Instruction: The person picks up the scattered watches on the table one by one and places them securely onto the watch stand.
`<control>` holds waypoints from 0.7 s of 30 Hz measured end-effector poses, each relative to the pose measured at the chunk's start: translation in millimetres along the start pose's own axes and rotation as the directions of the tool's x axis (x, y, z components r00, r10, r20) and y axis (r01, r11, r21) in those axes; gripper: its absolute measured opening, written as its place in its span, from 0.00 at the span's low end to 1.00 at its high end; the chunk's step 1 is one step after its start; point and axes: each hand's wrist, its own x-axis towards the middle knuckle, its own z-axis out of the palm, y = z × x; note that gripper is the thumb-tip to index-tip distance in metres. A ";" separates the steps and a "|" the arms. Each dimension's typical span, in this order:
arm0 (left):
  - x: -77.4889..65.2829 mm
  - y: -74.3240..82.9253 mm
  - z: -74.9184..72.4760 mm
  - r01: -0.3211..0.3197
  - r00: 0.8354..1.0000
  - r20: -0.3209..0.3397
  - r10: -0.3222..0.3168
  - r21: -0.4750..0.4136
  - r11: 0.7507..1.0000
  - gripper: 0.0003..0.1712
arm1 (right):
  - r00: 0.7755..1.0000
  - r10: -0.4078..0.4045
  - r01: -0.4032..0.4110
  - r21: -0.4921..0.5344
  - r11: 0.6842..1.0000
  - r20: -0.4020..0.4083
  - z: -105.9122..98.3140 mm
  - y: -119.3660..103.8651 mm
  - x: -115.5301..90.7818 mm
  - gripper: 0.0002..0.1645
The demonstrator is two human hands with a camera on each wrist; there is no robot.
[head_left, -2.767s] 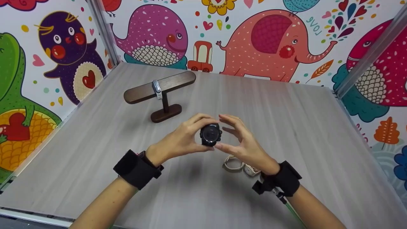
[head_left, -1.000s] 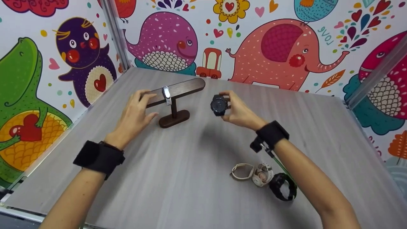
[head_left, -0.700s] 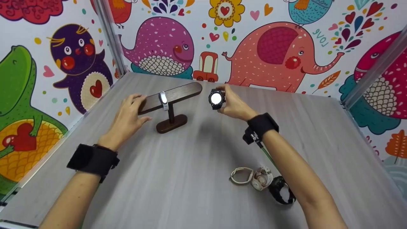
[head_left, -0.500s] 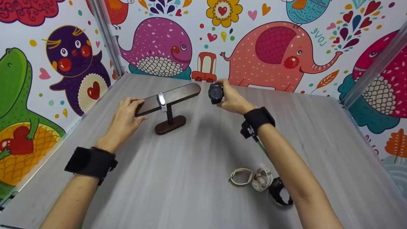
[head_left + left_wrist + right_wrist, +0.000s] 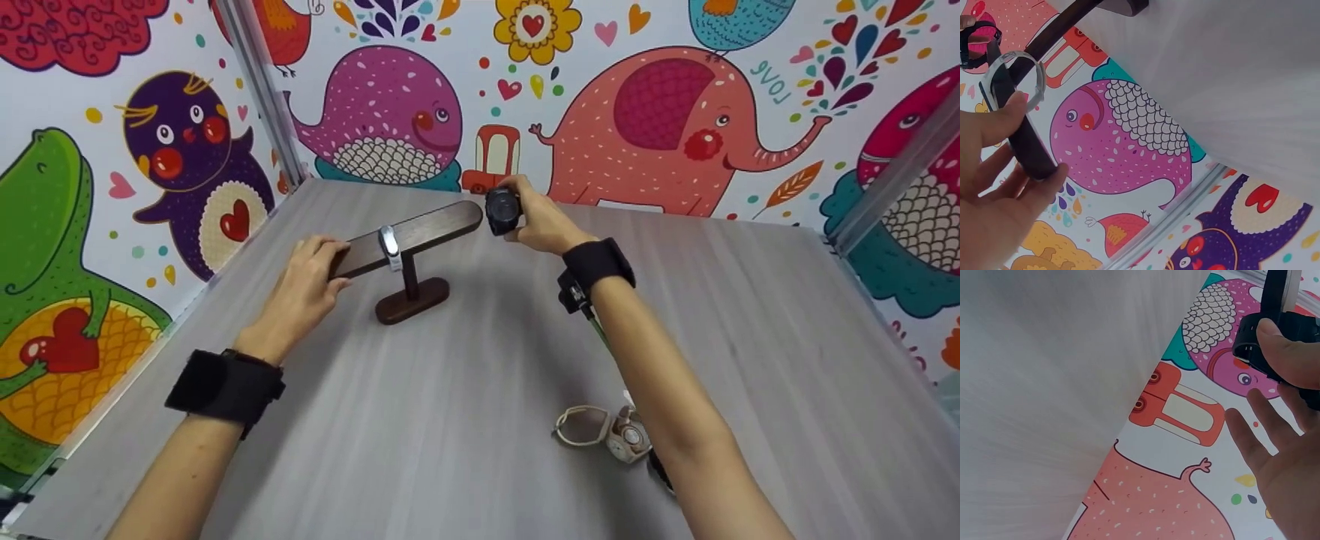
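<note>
My left hand (image 5: 304, 281) grips the left end of a dark wooden watch stand (image 5: 442, 225); in the left wrist view its thumb and fingers wrap that end. A silver-white smart band (image 5: 390, 247) loops round the stand's bar near its middle. At the bar's right end, my right hand (image 5: 544, 219) pinches a black wristwatch (image 5: 502, 210) above the table. In the right wrist view the thumb lies on the black strap (image 5: 1249, 334), its loop close to the bar's end. Whether the bar has entered the loop, I cannot tell.
On the table (image 5: 450, 420) near my right forearm lie a beige-strapped band (image 5: 581, 426), a white watch (image 5: 626, 437) and a dark watch (image 5: 660, 472) mostly hidden by the arm. Printed walls (image 5: 600, 112) rise at the back and sides.
Both hands earlier held the black watch in front of me. My left hand has gone to the stand and taken its left end; my right hand has carried the watch to the right end.
</note>
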 end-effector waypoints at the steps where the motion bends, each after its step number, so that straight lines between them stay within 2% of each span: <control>1: -0.4 0.4 0.4 0.003 1.000 0.003 -0.003 -0.002 1.000 0.26 | 1.000 0.003 -0.003 -0.003 1.000 0.000 0.7 1.5 1.0 0.45; 6: -0.6 0.7 1.8 -0.001 1.000 0.001 0.001 -0.005 1.000 0.26 | 1.000 0.000 0.000 -0.005 1.000 0.003 4.7 3.0 6.0 0.46; 15: -2.5 -1.0 7.7 -0.020 0.999 -0.025 0.020 0.000 1.000 0.26 | 0.998 0.042 -0.046 0.058 0.997 0.054 21.2 -1.8 18.4 0.46; 21: -0.9 -2.5 2.9 -0.023 0.999 -0.033 0.023 0.004 1.000 0.29 | 0.995 0.053 -0.058 0.055 0.997 0.090 26.2 -5.2 27.0 0.47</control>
